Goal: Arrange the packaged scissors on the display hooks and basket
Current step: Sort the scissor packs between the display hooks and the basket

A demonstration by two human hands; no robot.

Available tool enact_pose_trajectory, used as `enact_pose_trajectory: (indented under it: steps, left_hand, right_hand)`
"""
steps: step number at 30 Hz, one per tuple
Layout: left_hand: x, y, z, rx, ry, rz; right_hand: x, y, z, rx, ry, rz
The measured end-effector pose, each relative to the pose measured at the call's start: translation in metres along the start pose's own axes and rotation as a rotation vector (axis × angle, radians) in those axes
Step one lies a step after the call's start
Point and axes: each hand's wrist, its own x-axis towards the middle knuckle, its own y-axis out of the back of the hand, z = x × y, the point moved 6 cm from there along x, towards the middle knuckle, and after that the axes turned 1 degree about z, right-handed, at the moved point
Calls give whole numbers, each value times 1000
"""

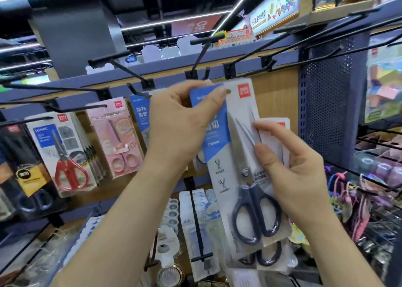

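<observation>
just below the bare black hook (199, 57), the left hand (182, 125) has its grip pinching the top of the blue-handled scissors pack (221, 178). the right hand (293, 169) clasps its middle, thumb in front. red-handled scissors packs (65, 156) hang to the hook's lower left.

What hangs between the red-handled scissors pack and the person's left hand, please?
In the head view, a pink scissors pack hangs there, then a blue-labelled pack, partly hidden behind the left hand.

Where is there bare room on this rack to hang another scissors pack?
Bare: the upper-row hooks above the held pack, and the wood panel between it and the perforated upright. Crowded: left of the left hand, red-handled packs and pink packs fill their hooks.
</observation>
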Motion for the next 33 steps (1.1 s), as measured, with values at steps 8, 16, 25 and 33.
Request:
enact_pose_trajectory:
  steps: [8,16,25,33]
  left_hand:
    - [29,7,14,23,-85,66]
    - [37,4,-4,-73,132,32]
    - [36,4,-8,-214,239,-37]
    - [-3,16,-37,-6,201,-38]
  right_hand:
    - [28,-11,-15,-26,92,40]
    - [33,-15,-15,-20,51,40]
    - [28,-15,-13,-20,15,35]
    - [32,-22,11,-28,-101,59]
